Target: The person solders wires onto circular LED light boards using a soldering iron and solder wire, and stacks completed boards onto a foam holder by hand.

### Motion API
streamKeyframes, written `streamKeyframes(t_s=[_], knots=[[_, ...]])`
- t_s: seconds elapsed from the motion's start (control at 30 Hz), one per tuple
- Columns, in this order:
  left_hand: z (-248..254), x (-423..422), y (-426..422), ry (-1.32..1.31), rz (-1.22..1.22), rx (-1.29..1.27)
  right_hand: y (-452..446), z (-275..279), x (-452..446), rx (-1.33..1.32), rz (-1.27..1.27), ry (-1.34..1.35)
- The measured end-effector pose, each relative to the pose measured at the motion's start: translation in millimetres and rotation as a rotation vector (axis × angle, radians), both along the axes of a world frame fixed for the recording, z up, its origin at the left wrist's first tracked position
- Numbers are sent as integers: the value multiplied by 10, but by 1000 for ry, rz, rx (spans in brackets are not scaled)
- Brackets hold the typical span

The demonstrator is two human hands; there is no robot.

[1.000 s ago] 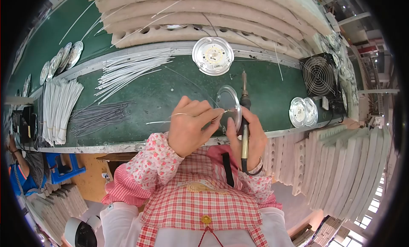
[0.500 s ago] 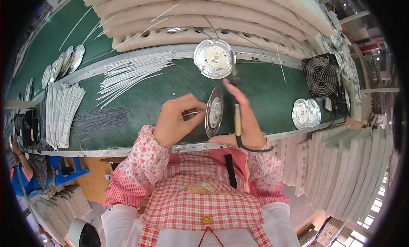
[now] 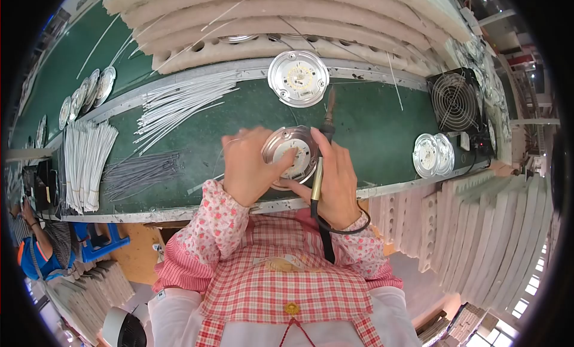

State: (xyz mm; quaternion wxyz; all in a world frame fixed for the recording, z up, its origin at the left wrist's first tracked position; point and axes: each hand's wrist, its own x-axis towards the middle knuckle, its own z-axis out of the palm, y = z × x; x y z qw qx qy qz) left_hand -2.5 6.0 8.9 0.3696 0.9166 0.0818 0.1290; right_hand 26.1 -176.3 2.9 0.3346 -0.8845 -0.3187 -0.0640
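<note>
Between my hands, a round metal disc [image 3: 304,161] is tilted with its chip-covered face toward me. My left hand [image 3: 248,164] grips its left side, the thumb lying on the face. On the disc's right edge is my right hand [image 3: 336,182], which also holds a soldering iron [image 3: 328,122] with its tip pointing away from me and its cable looping over the wrist. A thin wire shows beside my left fingers. Just beyond lies another round disc [image 3: 298,79], face up.
White wires [image 3: 179,104], a bundle of white wires [image 3: 88,164] and dark wires [image 3: 140,174] lie left. Two discs [image 3: 426,155] and a fan [image 3: 453,100] stand right. Foam trays [image 3: 287,21] are stacked behind. A co-worker [image 3: 45,251] is at the lower left.
The held disc has turned from edge-on to face me. My left thumb has moved onto its face, and the soldering iron now leans forward in my right hand.
</note>
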Motion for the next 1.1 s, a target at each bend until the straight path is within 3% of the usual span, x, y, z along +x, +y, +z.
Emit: streamKeyframes(t_s=[0.03,0.1,0.17,0.23,0.43,0.47,0.67,0.77,0.87,0.97,1.1], knots=[[36,22,-18,-136,41,197,-16,-30,-7,-69,-18,-11],[0,2,-22,-224,0,264,17,-31,-38,-123,-41,-63],[-175,-97,32,-120,-160,5,22,-8,-44,-129,-48,-138],[-216,-117,99,-95,-245,-43,-41,37,-16,-84,-35,-232],[-147,-57,203,-60,-372,19,-379,256,-52,259,157,184],[-136,-54,195,-63,-381,16,-410,311,4,204,254,201],[-111,-26,175,-80,-408,81,-408,299,29,180,260,226],[-101,-15,161,-80,-421,124,-361,275,-44,262,146,298],[-106,5,131,-76,-419,165,-376,417,-3,242,50,589],[-113,28,91,-61,-408,210,-487,330,120,282,128,669],[-92,53,74,-42,-412,261,-579,185,125,307,214,597]])
